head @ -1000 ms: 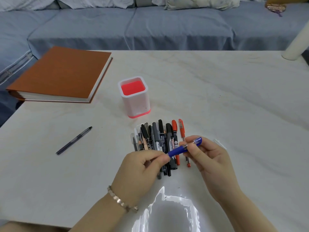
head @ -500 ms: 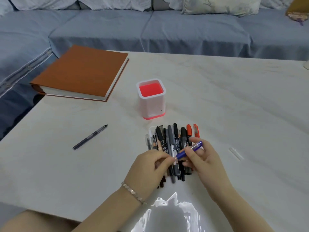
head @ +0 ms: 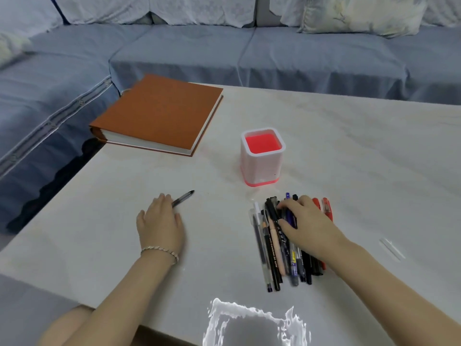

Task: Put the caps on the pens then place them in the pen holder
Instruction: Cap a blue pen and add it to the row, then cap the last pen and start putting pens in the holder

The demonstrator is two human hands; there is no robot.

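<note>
The white pen holder (head: 262,168) with a red inside stands upright mid-table, nothing in it. In front of it lies a pile of pens (head: 273,245), black, grey, peach and red. My right hand (head: 308,222) rests on the pile, thumb and fingers curled round a blue pen (head: 289,216) that lies among the others. A lone black pen (head: 184,198) lies to the left. My left hand (head: 159,221) lies palm down over its near end, fingers straight, touching it. A clear cap (head: 390,248) lies at the right.
A thick orange-covered book (head: 162,113) lies at the table's back left corner. A blue-grey sofa (head: 249,53) wraps round the far and left sides. The table's left edge (head: 74,171) runs diagonally. Bright glare sits at the near edge.
My hands have parted. The right hand lowered the blue pen onto the pile. The left hand moved left to the lone black pen. The camera swung left.
</note>
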